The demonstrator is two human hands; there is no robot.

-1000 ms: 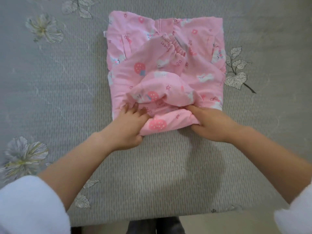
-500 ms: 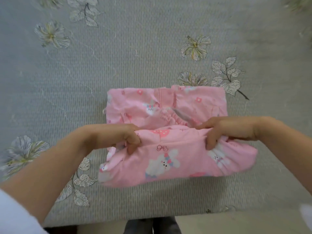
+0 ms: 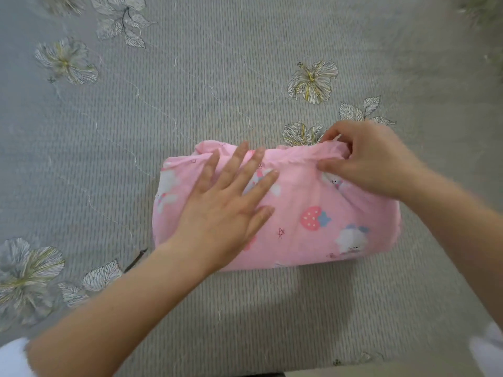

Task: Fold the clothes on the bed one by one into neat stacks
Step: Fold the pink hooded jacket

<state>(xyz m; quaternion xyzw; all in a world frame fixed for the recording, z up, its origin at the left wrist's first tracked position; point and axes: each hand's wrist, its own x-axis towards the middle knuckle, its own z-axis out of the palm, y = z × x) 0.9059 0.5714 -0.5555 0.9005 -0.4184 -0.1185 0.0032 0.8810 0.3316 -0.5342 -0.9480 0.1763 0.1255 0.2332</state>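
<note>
left sleeve (image 3: 12, 357) cut off, top-right flower print (image 3: 479, 9) blurred, fingers (image 3: 340, 131) of right hand (image 3: 373, 159) partly behind garment (image 3: 313, 213)

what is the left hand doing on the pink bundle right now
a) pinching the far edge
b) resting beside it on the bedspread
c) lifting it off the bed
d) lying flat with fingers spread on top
d: the left hand lies flat with straight, spread fingers on top of the pink bundle, while the right hand pinches its far edge.
</note>
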